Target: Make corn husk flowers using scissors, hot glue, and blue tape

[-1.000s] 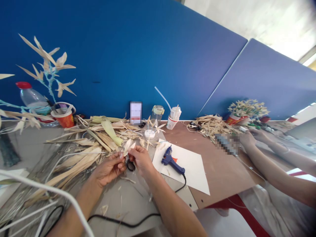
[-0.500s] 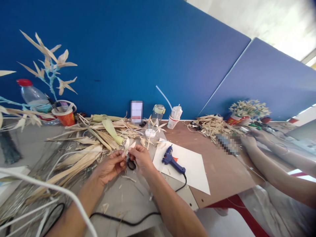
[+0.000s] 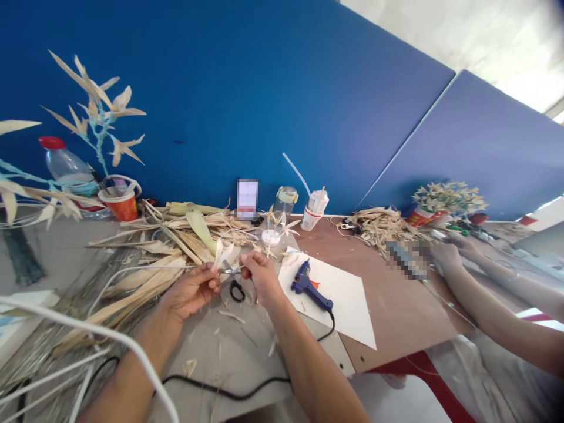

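My left hand [image 3: 197,289] is closed, thumb against fingers, pinching a small pale corn-husk flower [image 3: 224,252] whose petals point up. To its right, my right hand [image 3: 261,275] is closed in a pinch; what its fingertips hold, if anything, is too small to make out. Between and just below the hands lies a pair of scissors [image 3: 237,291], its black handle showing. Right of my right hand, a blue glue gun [image 3: 310,286] rests on a white sheet [image 3: 343,294].
Dried corn husks [image 3: 145,276] cover the left of the table. Behind stand a phone [image 3: 247,200], a bottle [image 3: 286,201], and a paper cup [image 3: 311,218]. A white cable [image 3: 132,346] arches in front at left. At right, another person's arms [image 3: 484,294] reach over the table.
My hands have moved apart, the right one away from the flower. The flower stays in my left hand, which has shifted slightly left. The view has shifted a little.
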The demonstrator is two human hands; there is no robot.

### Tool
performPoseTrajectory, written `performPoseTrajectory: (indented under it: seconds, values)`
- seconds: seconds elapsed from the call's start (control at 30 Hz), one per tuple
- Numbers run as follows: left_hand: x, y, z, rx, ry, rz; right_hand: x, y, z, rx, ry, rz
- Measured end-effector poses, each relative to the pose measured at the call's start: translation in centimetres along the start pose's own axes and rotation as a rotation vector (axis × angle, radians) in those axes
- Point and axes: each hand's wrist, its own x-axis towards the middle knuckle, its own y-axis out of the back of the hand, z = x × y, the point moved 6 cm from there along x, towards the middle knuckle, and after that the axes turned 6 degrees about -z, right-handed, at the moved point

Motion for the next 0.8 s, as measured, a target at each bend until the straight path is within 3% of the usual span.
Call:
performPoseTrajectory:
  seconds: [0.23, 0.47, 0.67, 0.8]
  values:
    - [0.0, 1.0, 1.1, -0.098, -0.031, 0.016, 1.2, 3.9, -2.4, -0.350, 0.181, 0.196]
    - [0.0, 0.8, 1.0, -0.196, -0.024, 0.027, 1.6, 4.6, -2.2, -0.418, 0.183, 0.206]
    - [0.3, 0.8, 0.6, -0.123, -0.019, 0.029, 1.3, 6.7, -3.5, -0.460, 0.248, 0.386]
    - [0.5, 0.7, 0.4, -0.100, -0.046, 0.032, 1.8, 6.7, -2.9, -0.530, 0.228, 0.356]
